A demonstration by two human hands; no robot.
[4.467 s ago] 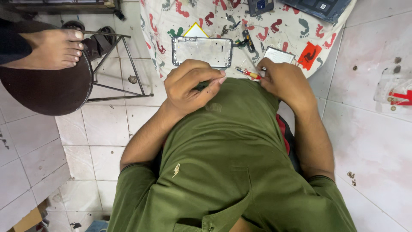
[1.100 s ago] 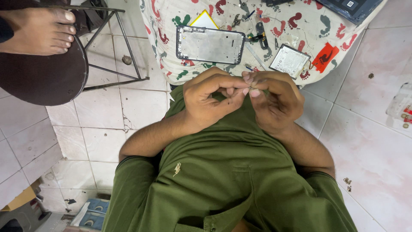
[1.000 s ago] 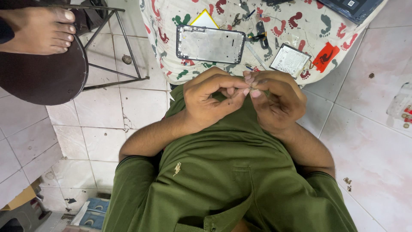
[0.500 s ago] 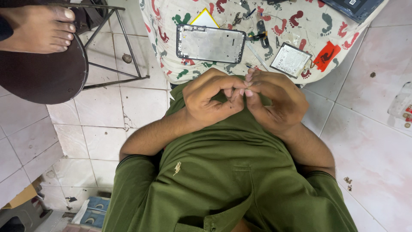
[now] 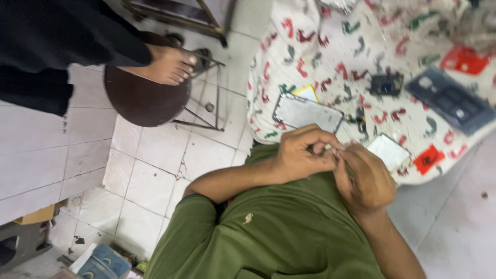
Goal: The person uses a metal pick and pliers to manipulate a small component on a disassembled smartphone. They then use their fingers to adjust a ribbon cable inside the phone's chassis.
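My left hand (image 5: 302, 154) and my right hand (image 5: 368, 182) meet fingertip to fingertip in front of my green shirt (image 5: 289, 232), just below the edge of the patterned cloth (image 5: 330, 51). Both pinch a small item (image 5: 336, 151) that the fingers mostly hide; I cannot tell what it is. A silver phone panel (image 5: 307, 112) lies on the cloth just above my left hand, with a yellow card (image 5: 308, 93) behind it. A small white rectangular panel (image 5: 388, 151) lies close to my right hand.
On the cloth lie a red card (image 5: 428, 159), a dark blue phone back (image 5: 448, 101) and a small black part (image 5: 386, 84). Another person's bare foot (image 5: 166, 66) rests on a dark round stool (image 5: 142, 103) at the left. White floor tiles (image 5: 150, 170) surround me.
My hands came back from the cloth's edge to my chest and stay pinched together. The view has swung, so the cloth and stool now sit higher and tilted.
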